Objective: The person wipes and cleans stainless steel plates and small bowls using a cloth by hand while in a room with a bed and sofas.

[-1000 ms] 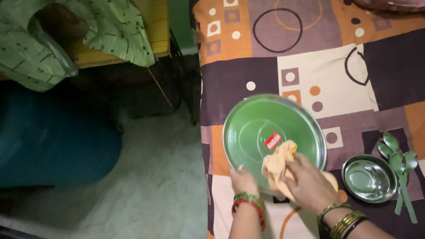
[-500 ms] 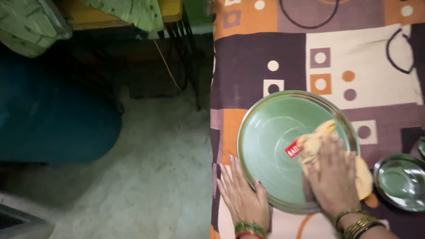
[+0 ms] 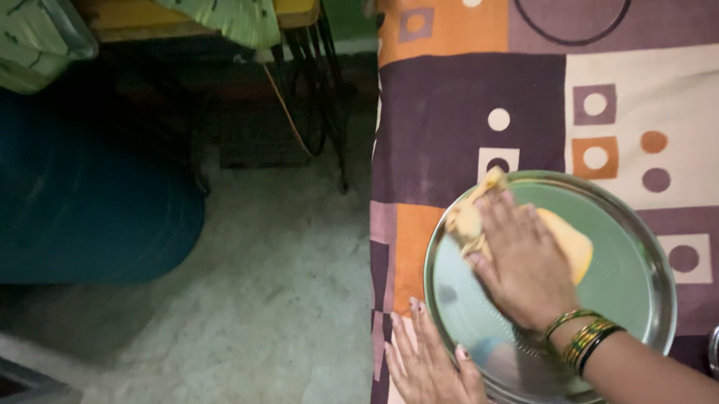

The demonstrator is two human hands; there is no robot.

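Head view: one plate [image 3: 635, 294], one cloth [image 3: 571, 244], two hands.

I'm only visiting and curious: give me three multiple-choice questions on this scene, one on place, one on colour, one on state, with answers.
1. Where does the right hand press the cloth?
A. on the plate
B. on the floor
C. in the bowl

2. What colour is the cloth?
A. blue
B. yellow-orange
C. black

3. How is the left hand?
A. clenched in a fist
B. holding a spoon
C. flat, fingers spread, at the plate's rim

Answers: 1 A, the palm lies on the cloth inside the plate. 2 B, yellow-orange shows beside the fingers. 3 C, it rests open on the bedspread by the rim.
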